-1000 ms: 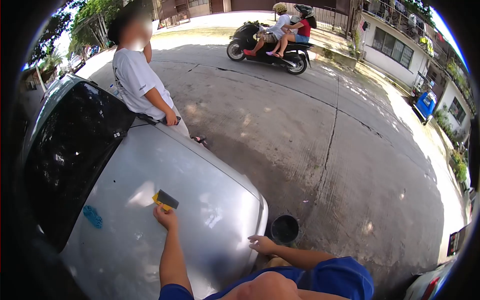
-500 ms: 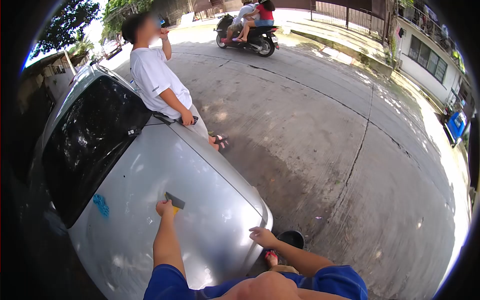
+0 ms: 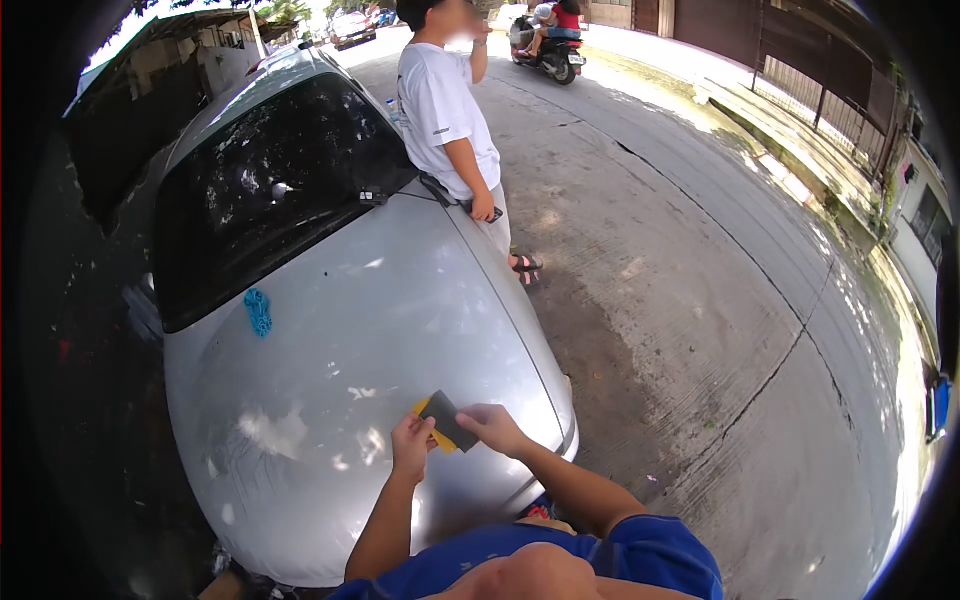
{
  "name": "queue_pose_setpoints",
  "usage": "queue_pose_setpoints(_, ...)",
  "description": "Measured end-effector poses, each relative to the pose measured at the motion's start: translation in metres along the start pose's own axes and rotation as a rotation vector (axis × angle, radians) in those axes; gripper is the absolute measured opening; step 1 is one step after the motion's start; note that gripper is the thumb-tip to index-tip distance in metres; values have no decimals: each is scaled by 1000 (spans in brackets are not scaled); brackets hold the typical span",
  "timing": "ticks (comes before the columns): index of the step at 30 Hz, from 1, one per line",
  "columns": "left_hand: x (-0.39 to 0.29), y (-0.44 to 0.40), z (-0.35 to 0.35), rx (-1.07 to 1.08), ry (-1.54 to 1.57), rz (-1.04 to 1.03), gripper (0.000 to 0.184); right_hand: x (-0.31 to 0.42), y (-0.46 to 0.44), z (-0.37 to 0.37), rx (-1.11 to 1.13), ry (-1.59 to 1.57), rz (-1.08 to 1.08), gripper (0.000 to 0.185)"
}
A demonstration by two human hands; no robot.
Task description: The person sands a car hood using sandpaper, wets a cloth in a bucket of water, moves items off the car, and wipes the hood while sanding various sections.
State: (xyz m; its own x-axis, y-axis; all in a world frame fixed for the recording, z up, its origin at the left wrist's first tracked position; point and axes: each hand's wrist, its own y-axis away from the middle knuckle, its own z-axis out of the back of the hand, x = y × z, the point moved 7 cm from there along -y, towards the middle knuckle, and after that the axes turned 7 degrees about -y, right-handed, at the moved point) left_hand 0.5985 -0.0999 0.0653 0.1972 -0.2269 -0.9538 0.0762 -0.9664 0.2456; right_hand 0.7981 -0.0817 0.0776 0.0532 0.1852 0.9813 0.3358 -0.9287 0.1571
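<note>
Both hands meet over the front of the silver car's hood [image 3: 380,320]. My left hand [image 3: 412,445] pinches the yellow edge of a flat, dark grey and yellow rectangular piece [image 3: 450,420]; the grey face looks like sandpaper, but I cannot tell for sure. My right hand [image 3: 492,428] grips the same piece at its grey right side, with thumb and fingers closed. The piece is held tilted, just above the hood. Farther up the hood, near the windshield, lies a bunched blue cloth [image 3: 258,312], apart from both hands.
A person in a white shirt [image 3: 440,110] leans on the car's right side, holding a dark phone-like object [image 3: 492,214]. The dark windshield [image 3: 280,190] rises beyond the hood. Concrete road [image 3: 680,330] runs along the right, where two people ride a motorcycle [image 3: 548,50].
My right hand has come from the hood's front edge to grip the piece, which my left hand has brought nearer my body. My view has turned left; the motorcycle has moved along the road.
</note>
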Motion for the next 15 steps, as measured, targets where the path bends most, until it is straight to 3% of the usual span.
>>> queue_pose_setpoints(4, -25, 32, 45, -104, -13, 45, 36, 12, -9, -47, 91, 214, -41, 35)
queue_pose_setpoints(9, -40, 37, 104, -91, -34, -72, 32, 29, -15, -102, 173, 142, -62, 38)
queue_pose_setpoints(12, -67, 41, 122, -99, 3, -144, 27, 35, -19, -123, 202, -92, -188, 39)
queue_pose_setpoints(15, -87, 39, 134, -47, -18, -158, 26, 61, -20, -139, 192, 12, -65, 35)
